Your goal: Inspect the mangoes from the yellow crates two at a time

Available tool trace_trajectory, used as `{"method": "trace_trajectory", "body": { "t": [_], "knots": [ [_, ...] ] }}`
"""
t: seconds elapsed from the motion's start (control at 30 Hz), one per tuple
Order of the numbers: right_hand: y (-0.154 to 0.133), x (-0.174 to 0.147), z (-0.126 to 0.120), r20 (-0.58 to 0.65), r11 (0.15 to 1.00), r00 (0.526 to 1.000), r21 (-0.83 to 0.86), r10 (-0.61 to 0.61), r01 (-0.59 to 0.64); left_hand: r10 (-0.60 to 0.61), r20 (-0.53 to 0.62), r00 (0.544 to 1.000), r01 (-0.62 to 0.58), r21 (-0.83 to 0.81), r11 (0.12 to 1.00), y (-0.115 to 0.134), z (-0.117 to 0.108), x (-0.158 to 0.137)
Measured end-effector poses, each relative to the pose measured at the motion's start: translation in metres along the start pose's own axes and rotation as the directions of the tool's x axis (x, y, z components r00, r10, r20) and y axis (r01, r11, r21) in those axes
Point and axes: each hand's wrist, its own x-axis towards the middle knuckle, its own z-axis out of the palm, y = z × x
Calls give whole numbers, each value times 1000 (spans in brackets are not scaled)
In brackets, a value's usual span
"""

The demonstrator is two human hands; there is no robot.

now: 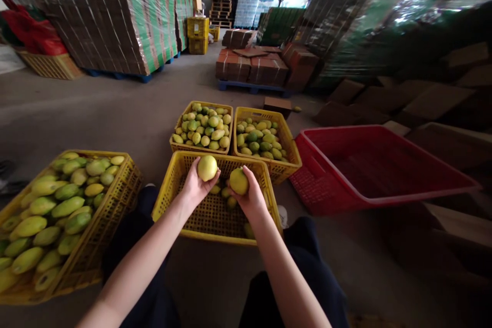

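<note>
Loosely curled hands (pixel 195 185) (pixel 251 193), one fruit (pixel 207 168) (pixel 238 181) each.

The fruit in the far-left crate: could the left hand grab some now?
Probably not at once: the left hand holds a yellow fruit. Otherwise the way looks free: the crate is open-topped and its piled fruit lies uncovered.

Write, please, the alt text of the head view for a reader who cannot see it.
A person's left hand and right hand each hold a yellowish fruit over a yellow crate with a few visible fruits inside. Beyond it stand two fuller crates; another fruit-filled crate is at left, a red bin at right.
</note>
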Motion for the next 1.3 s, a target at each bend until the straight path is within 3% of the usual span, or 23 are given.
{"method": "trace_trajectory", "body": {
  "t": [0.1,0.33,0.53,0.73,0.93,1.1,1.3],
  "knots": [
    [-1,1,2,-33,997,996,19,79,-78,-60,-3,998,60,-7,998,3,0,2],
    [0,3,1,-85,1000,996,20,-12,14,52,-17,998,-53,-56,997,14,6,-4],
    [-3,2,2,-36,996,996,-31,79,-81,-46,-79,996,45,-14,999,15,2,-1],
    [5,7,0,-76,999,996,38,36,-33,75,-102,992,-82,-65,995,6,-4,8],
    [6,9,-4,-2,993,995,63,99,-99,-72,-83,994,72,-4,997,5,-5,11],
    [6,8,-5,-11,988,989,48,149,-148,14,-66,998,-17,-41,999,6,-5,9],
    [2,9,-5,-6,993,994,44,106,-105,-76,-120,990,67,-70,995,10,-1,3]
  ]
}}
